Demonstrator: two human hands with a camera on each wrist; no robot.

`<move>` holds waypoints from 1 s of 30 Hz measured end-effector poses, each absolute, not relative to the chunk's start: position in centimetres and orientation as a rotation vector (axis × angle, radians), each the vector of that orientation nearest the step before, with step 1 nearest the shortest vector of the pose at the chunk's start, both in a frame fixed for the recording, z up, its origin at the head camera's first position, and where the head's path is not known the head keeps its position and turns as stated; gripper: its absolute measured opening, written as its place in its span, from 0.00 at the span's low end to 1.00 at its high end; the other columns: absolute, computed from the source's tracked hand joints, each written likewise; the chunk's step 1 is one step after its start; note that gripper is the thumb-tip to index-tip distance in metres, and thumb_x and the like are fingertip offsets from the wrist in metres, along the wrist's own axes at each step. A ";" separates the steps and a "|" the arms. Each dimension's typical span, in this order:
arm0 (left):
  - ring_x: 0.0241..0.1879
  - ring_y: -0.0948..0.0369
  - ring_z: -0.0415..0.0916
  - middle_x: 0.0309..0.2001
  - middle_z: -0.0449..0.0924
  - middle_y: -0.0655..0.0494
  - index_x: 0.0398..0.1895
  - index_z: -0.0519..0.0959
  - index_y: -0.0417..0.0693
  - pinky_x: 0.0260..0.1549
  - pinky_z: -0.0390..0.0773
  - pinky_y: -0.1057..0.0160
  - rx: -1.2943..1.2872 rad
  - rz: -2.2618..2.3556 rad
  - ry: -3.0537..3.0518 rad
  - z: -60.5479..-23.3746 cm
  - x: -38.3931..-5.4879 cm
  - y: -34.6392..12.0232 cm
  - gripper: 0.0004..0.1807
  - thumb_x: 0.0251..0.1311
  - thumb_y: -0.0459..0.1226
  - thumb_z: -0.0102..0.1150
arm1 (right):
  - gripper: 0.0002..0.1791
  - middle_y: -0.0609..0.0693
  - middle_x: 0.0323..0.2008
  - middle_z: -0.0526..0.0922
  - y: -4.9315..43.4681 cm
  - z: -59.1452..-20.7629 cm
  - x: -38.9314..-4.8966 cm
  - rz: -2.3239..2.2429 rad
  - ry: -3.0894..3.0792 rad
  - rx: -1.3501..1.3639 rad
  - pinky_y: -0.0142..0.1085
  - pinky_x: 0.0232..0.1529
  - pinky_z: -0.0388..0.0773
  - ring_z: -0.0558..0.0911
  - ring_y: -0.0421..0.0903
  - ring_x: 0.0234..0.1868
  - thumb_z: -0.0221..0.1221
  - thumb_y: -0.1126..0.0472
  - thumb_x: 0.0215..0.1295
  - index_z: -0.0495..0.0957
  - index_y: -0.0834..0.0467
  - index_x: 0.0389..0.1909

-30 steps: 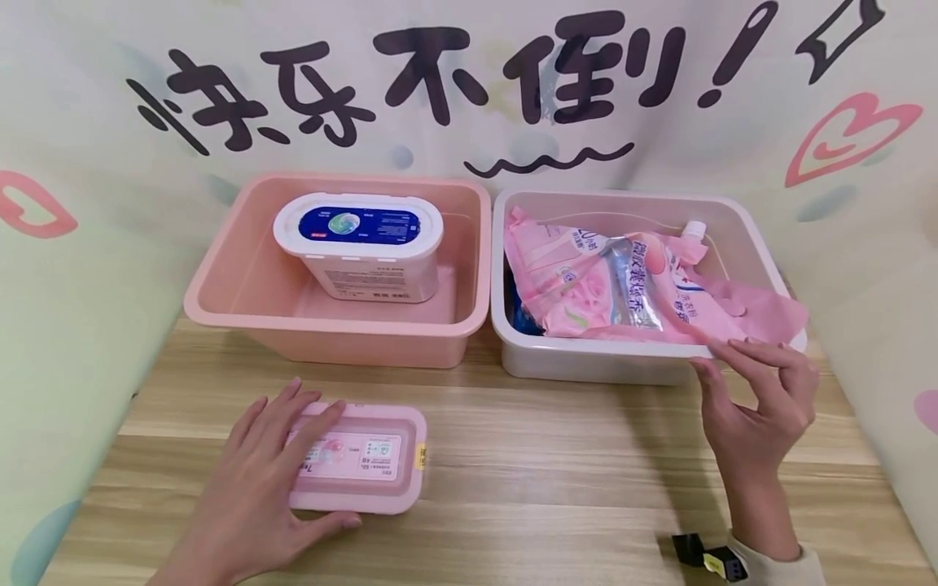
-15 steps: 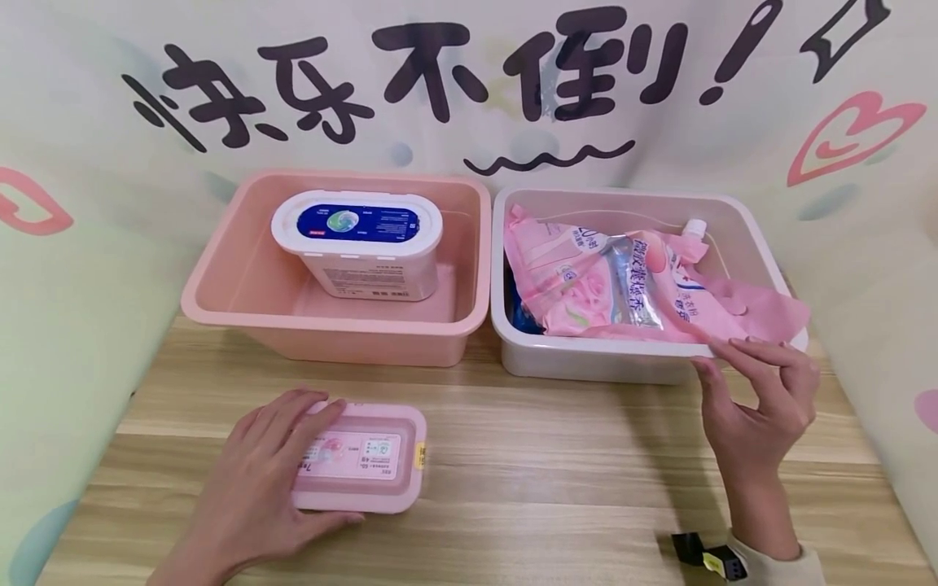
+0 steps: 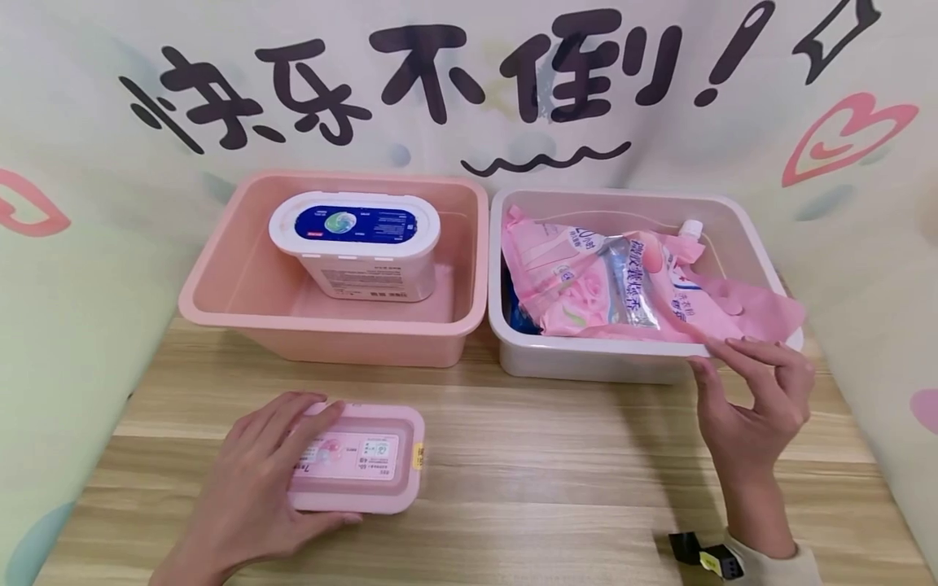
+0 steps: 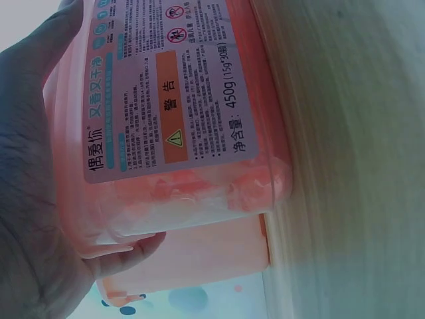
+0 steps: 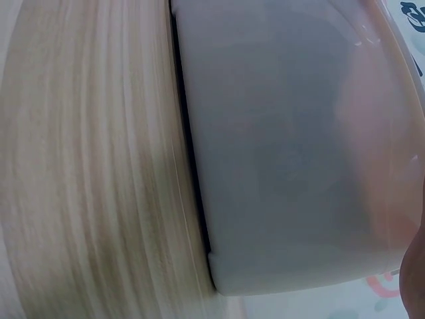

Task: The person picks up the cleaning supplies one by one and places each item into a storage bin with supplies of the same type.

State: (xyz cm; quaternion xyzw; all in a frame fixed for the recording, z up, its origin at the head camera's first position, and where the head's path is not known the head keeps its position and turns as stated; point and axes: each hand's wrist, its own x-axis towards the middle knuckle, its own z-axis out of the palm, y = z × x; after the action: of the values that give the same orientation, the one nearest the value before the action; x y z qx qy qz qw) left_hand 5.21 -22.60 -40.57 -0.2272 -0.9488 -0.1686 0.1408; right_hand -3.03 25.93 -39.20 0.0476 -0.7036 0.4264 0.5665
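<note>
My left hand (image 3: 252, 476) grips a pink-lidded laundry pod box (image 3: 366, 456) on the table, its fingers over the far side and its thumb along the near side. In the left wrist view the box's printed side label (image 4: 172, 86) faces the camera, with pink contents showing through the plastic beneath it. At the right, my right hand (image 3: 762, 399) pinches the front rim of a white bin (image 3: 593, 362) near its right corner. Inside that bin lie a pink laundry powder bag (image 3: 579, 277) and a white-capped pink pouch (image 3: 689, 244), partly covered.
A pink bin (image 3: 374, 342) stands left of the white one, holding a white tub (image 3: 374, 277) with a blue lid label. Something blue (image 3: 520, 313) shows under the bag. A printed cloth (image 3: 410, 146) hangs behind the bins, above the wooden table (image 3: 542, 472).
My left hand's fingers, more spread a second ago, have drawn in around the far side of the laundry pod box. The right hand keeps its place on the white bin's rim.
</note>
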 end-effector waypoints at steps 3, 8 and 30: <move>0.67 0.46 0.71 0.66 0.78 0.49 0.74 0.75 0.59 0.61 0.65 0.46 -0.666 -0.504 -2.706 -40.6 5.2 -22.6 0.61 0.39 0.85 0.61 | 0.30 0.61 0.36 0.87 25.9 -39.3 -3.0 1.006 -1.658 0.116 0.32 0.60 0.66 0.81 0.42 0.51 0.79 0.42 0.55 0.90 0.69 0.33; 0.66 0.46 0.72 0.65 0.79 0.48 0.73 0.76 0.59 0.61 0.66 0.46 -0.666 -0.506 -2.704 -40.6 5.1 -22.7 0.62 0.36 0.84 0.65 | 0.30 0.61 0.36 0.87 26.0 -39.4 -3.0 1.008 -1.660 0.117 0.32 0.60 0.67 0.81 0.41 0.51 0.79 0.42 0.55 0.90 0.69 0.33; 0.65 0.50 0.70 0.63 0.79 0.49 0.71 0.79 0.58 0.73 0.48 0.78 -0.670 -0.651 -2.698 -38.8 5.1 -23.3 0.64 0.24 0.77 0.80 | 0.31 0.62 0.35 0.87 26.1 -39.6 -3.1 1.001 -1.655 0.115 0.32 0.60 0.66 0.81 0.42 0.51 0.79 0.41 0.55 0.89 0.69 0.34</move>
State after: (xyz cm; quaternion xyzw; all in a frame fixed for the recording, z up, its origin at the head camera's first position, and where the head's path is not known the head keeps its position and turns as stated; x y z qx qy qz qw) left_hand 5.13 -23.28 -38.80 -0.2323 -0.9353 -0.2256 0.1429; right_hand -3.10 26.07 -39.55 0.0490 -0.7039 0.4257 0.5664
